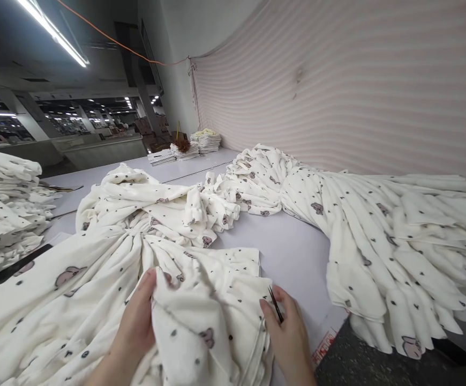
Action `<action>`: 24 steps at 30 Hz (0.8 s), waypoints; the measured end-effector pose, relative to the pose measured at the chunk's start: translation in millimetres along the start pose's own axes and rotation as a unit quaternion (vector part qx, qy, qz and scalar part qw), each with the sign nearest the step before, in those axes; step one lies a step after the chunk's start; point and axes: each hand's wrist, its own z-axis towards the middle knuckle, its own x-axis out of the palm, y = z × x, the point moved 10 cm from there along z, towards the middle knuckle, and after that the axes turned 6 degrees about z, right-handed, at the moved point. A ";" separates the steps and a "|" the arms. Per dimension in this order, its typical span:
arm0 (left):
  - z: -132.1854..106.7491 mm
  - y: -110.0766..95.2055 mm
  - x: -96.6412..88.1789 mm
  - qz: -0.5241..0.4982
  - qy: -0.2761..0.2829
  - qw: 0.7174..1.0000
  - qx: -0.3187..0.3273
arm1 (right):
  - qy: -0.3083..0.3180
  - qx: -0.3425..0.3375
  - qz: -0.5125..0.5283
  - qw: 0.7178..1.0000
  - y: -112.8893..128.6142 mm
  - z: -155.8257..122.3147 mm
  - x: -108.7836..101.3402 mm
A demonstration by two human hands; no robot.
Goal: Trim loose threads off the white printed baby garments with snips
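In the head view my left hand (141, 308) is closed on a white printed fabric piece (193, 327), with the thumb along its raised edge and most fingers hidden under the cloth. The fabric carries small dark dots and mauve-pink animal figures. At its right edge is my right hand (285, 327), closed around small black thread snips (275, 304) whose slim tips point up and left. Its thumb lies close beside the fabric's edge; whether it touches is not clear. A gathered heap of the same fabric (128, 198) spreads behind and left of my hands.
More gathered printed fabric (361, 230) lies on the right, draping over the edge of the pale table (293, 252). Folded fabric stacks (4, 203) stand at the left. Small white stacks (204, 142) sit at the back, near a striped cloth curtain (337, 96).
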 end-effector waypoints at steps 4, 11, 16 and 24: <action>-9.9 -4.8 42.4 0.284 0.145 0.945 0.071 | 0.030 -0.011 0.001 1.000 -11.4 7.2 8.8; -41.0 20.5 133.8 0.485 0.270 0.813 0.177 | 0.125 0.023 0.156 0.979 20.8 -16.7 35.6; -34.5 19.0 118.6 0.482 0.244 0.827 0.156 | 0.096 0.015 0.161 0.982 13.6 -32.8 30.2; -67.3 -1.6 96.0 0.526 0.107 0.740 0.405 | 0.164 -0.030 0.058 0.984 24.2 -12.9 23.9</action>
